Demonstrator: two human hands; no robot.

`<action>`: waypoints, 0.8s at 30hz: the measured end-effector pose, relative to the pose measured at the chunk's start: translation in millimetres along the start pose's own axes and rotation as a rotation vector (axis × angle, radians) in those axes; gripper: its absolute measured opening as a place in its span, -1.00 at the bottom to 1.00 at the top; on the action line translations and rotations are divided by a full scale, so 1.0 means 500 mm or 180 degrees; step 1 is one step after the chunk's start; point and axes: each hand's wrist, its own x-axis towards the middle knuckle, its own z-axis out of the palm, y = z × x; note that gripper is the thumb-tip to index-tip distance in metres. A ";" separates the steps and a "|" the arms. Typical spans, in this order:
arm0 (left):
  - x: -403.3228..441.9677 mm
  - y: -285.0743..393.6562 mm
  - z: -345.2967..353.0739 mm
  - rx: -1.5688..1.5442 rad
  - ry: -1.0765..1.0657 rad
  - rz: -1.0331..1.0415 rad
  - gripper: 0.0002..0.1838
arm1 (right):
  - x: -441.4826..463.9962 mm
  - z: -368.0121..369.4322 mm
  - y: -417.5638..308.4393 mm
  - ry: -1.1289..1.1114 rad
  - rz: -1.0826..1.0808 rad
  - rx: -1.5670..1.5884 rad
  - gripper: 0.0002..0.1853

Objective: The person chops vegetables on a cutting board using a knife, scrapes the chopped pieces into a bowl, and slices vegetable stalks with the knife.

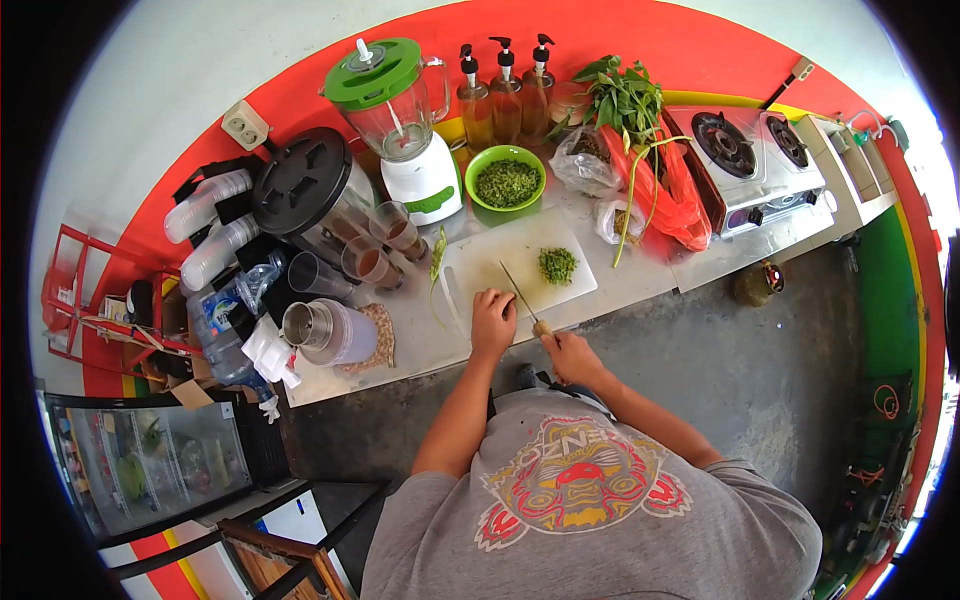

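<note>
My right hand is wrapped round the wooden handle of a knife, whose blade points up and away over a white cutting board. Just left of the blade, my left hand rests at the board's front edge with its fingers curled. Whatever is under those fingers is hidden. A small heap of chopped greens lies on the board, right of the blade. Behind the board stands a green bowl with more chopped greens in it. A thin green stalk lies along the board's left side.
A blender, pump bottles and leafy greens on a red plastic bag line the back. Right is a gas stove. Left are plastic cups, a lidded black container and a metal-topped jug.
</note>
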 end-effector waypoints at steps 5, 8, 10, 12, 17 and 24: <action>0.021 -0.011 -0.015 -0.0122 -0.0170 0.0076 -0.91 | 0.030 0.034 0.049 0.0448 -0.0516 -0.0583 -0.47; 0.024 -0.003 -0.027 -0.0169 -0.0272 0.0035 -0.91 | 0.021 0.000 0.004 0.0109 -0.0206 -0.0294 -0.46; 0.032 -0.007 -0.028 -0.0167 -0.0322 0.0055 -0.91 | 0.016 -0.002 -0.016 -0.0144 0.0070 0.0042 -0.46; 0.028 -0.006 -0.022 -0.0184 -0.0219 0.0029 -0.91 | 0.003 0.014 -0.010 -0.0022 0.0147 0.0167 -0.47; 0.020 0.004 -0.012 -0.0115 -0.0125 -0.0214 -0.91 | 0.041 0.027 0.014 0.0311 -0.0441 -0.0430 -0.47; -0.006 0.002 -0.002 0.0230 0.0233 0.0034 -0.92 | 0.001 0.029 0.009 0.0102 -0.0115 0.0198 -0.46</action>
